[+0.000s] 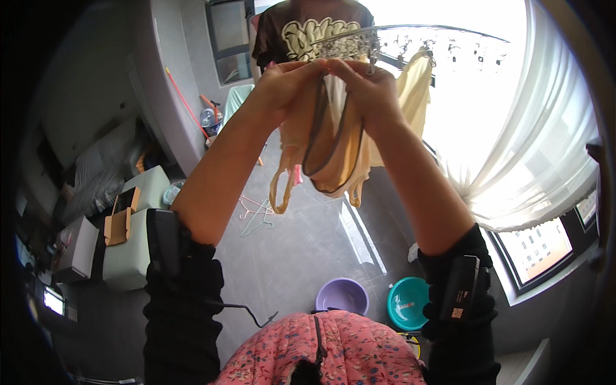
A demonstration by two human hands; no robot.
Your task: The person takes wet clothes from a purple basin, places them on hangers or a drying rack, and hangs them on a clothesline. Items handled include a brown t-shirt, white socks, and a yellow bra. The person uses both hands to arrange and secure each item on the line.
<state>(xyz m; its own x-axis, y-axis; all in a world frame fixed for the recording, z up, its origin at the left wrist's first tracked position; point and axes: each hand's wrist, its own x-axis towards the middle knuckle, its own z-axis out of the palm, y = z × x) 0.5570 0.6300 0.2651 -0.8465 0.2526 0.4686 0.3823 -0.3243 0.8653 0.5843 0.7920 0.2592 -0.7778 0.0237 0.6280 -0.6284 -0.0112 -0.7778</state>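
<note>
Both arms are raised in front of me. A beige undergarment with dark edging hangs from my fingers, its straps dangling below. My left hand pinches its upper edge, and my right hand grips the same edge close beside it. The fingertips of the two hands nearly meet. Just behind them is a hanging rack with many clear clips; whether a clip holds the undergarment cannot be made out. Farther right, a cream cloth hangs from the rack. A dark T-shirt with large lettering is behind the rack.
Below me on the grey tiles stand a purple basin and a teal basin. Several plastic hangers lie on the floor. A sheer white curtain drapes at right. Pale stools, an open cardboard box and a red-handled pole are at left.
</note>
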